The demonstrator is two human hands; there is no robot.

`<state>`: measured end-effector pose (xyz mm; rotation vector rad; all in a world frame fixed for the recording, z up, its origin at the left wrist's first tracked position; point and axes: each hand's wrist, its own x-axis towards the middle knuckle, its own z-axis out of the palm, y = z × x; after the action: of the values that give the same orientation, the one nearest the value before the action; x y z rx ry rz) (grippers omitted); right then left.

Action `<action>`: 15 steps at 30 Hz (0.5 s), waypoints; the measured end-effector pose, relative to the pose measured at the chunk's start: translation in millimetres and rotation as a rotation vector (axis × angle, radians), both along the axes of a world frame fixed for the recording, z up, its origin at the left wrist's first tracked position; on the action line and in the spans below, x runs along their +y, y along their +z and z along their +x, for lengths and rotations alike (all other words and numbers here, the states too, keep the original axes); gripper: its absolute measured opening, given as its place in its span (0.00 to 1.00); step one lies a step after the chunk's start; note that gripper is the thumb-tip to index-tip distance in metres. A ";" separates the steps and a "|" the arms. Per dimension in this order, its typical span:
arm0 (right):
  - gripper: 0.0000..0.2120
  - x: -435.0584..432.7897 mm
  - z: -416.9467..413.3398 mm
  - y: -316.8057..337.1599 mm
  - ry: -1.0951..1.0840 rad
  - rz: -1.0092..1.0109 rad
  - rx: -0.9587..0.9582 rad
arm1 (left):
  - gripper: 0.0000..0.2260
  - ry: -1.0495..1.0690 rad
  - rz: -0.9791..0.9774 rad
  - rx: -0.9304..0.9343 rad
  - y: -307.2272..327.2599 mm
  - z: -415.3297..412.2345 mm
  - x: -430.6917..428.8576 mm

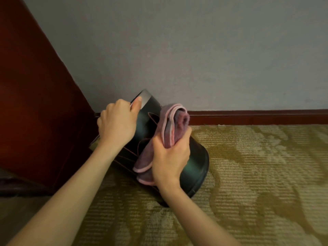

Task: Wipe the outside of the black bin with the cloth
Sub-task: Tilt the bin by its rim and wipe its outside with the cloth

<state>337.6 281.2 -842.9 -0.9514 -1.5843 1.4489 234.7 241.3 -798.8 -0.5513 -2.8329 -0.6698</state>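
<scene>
black bin [195,162] is found tipped on its side on the patterned carpet [266,174], close to the corner where the grey wall [195,50] meets a dark red-brown wooden panel [35,103]. its silver-banded rim [146,96] is raised toward the wall; its rounded dark end is seen low at the right, by the carpet. whether that end rests fully on the carpet cannot be told, as the right forearm covers the near part. faint line markings are noted on the bin's side, partly covered and not legible.

the left hand [118,124] is closed on the rim: the thumb [138,103] is laid on the silver band, while the fingers are hidden behind the hand and their hold cannot be confirmed. the right hand [170,157] is clenched round a bunched pink-edged mauve cloth [174,121], which is pressed against the bin's outer side; the fingertips are buried in the folds. one end of the cloth hangs below the hand, the other stands above it. the bin's mouth and inside are not visible. a dark skirting board [257,117] is noted along the foot of the wall.
</scene>
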 end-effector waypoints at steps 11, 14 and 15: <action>0.21 103.5 -52.9 6.9 0.116 -0.147 -0.419 | 0.24 -0.075 0.063 0.018 -3.2 26.8 -11.2; 0.23 124.6 -71.2 -2.0 0.211 -0.165 -0.477 | 0.23 -0.095 0.085 0.043 -3.2 30.2 -14.4; 0.24 129.7 -76.5 -3.4 0.243 -0.173 -0.494 | 0.23 -0.097 0.091 0.048 -3.0 30.1 -14.7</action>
<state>261.1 410.9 -846.3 -1.3307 -2.0087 1.6198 264.8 226.5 -801.8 -0.6834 -2.7303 -0.7867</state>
